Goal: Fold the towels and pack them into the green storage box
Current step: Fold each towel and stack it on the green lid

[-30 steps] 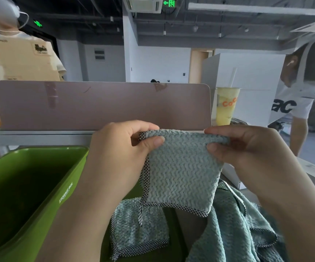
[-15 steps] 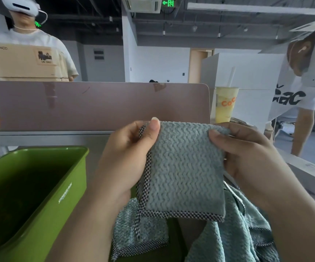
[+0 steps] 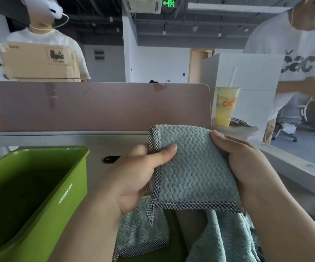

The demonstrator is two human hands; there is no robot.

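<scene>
While both the left hand (image 3: 134, 178) and right hand (image 3: 247, 167) clamp the folded towel (image 3: 196, 167), the green box (image 3: 39, 186) sits open just left of the left hand.

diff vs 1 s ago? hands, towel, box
The folded towel now sits further right in view and squarer. The left hand slid from the top corner down the checkered left edge, thumb across the front. The right hand went from pinching the top right corner to cupping the right side. Nothing let go. The green storage box and the loose towels below are unchanged.
</scene>
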